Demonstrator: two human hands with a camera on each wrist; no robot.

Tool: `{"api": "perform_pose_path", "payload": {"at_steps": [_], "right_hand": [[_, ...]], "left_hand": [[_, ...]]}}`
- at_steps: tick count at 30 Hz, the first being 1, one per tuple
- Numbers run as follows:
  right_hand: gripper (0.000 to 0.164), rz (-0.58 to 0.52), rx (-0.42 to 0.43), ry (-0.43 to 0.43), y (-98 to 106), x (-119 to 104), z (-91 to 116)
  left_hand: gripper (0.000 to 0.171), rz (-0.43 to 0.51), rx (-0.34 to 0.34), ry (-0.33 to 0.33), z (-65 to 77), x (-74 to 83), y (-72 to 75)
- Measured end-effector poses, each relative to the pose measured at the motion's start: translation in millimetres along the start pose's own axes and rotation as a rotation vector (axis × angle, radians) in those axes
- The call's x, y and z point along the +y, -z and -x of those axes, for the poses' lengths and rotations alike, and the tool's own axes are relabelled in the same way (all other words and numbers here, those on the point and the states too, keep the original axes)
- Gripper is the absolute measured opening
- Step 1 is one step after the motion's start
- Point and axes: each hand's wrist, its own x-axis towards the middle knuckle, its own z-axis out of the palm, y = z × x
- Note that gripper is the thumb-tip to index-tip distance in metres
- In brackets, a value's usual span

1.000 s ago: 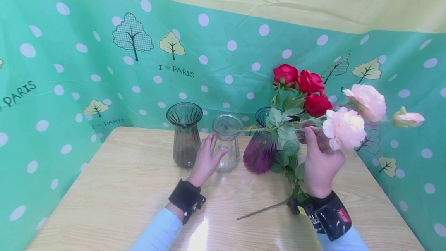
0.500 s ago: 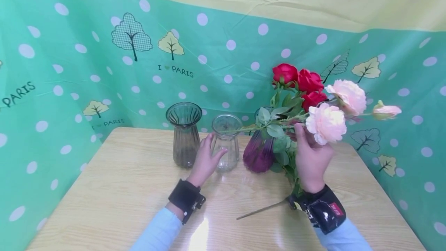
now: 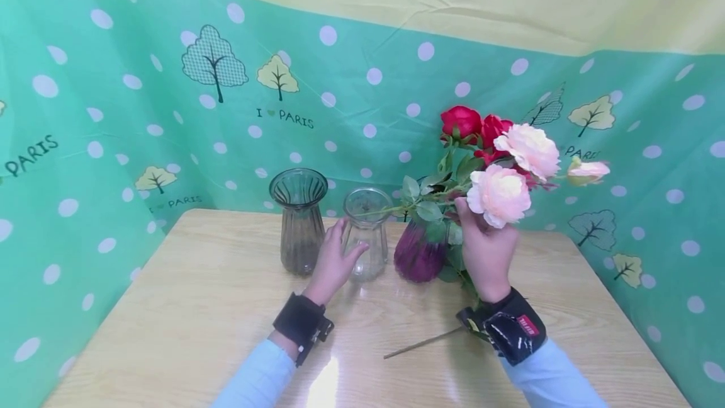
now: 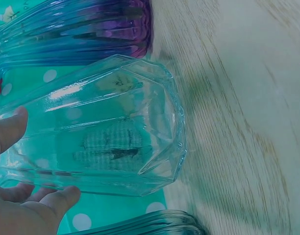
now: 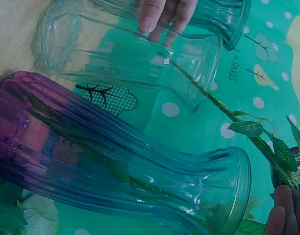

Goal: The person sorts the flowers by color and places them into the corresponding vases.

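Observation:
My left hand (image 3: pixel 334 263) holds the clear glass vase (image 3: pixel 370 257), thumb on one side and fingers on the other in the left wrist view. My right hand (image 3: pixel 491 250) pinches a flower stem (image 5: pixel 209 95) bearing two pale pink blooms (image 3: pixel 501 197) and a bud. The stem points left, its cut end at the clear vase's mouth; whether it is inside I cannot tell. Red roses (image 3: pixel 461 123) stand in the purple-and-blue vase (image 3: pixel 419 254), their stem showing through its glass in the right wrist view. The pink blooms partly hide the roses.
A grey glass vase (image 3: pixel 300 232) stands left of the clear one. Another stem (image 3: pixel 421 343) lies on the wooden table (image 3: pixel 215 307) below my right wrist, its upper part hidden. A green patterned curtain (image 3: pixel 170 99) hangs behind.
My right hand has moved left with the pink flower, bringing its blooms in front of the red roses. My left hand and the vases have stayed in place.

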Motion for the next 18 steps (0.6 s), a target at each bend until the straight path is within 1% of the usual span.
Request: {"api": "perform_pose_path", "payload": {"at_steps": [4, 7, 10, 14, 18], "right_hand": [[0.037, 0.075, -0.022, -0.004, -7.0, 0.8, 1.1], [0.033, 0.101, -0.051, -0.01, -12.0, 0.6, 1.7], [0.033, 0.116, -0.071, -0.023, -15.8, 1.3, 2.4], [0.034, 0.195, -0.09, -0.054, -19.4, 3.0, 4.5], [0.033, 0.261, -0.13, -0.073, -22.9, 5.3, 6.8]], "left_hand": [[0.08, -0.002, -0.002, 0.002, 0.2, -0.8, 0.2], [0.08, 0.005, -0.002, 0.002, 0.6, -0.7, 0.1], [0.08, 0.012, -0.003, -0.001, 1.0, -0.6, 0.1], [0.081, 0.021, -0.003, -0.007, 1.6, -1.1, 0.1], [0.08, 0.03, -0.004, -0.012, 1.9, -2.6, -0.2]]}}
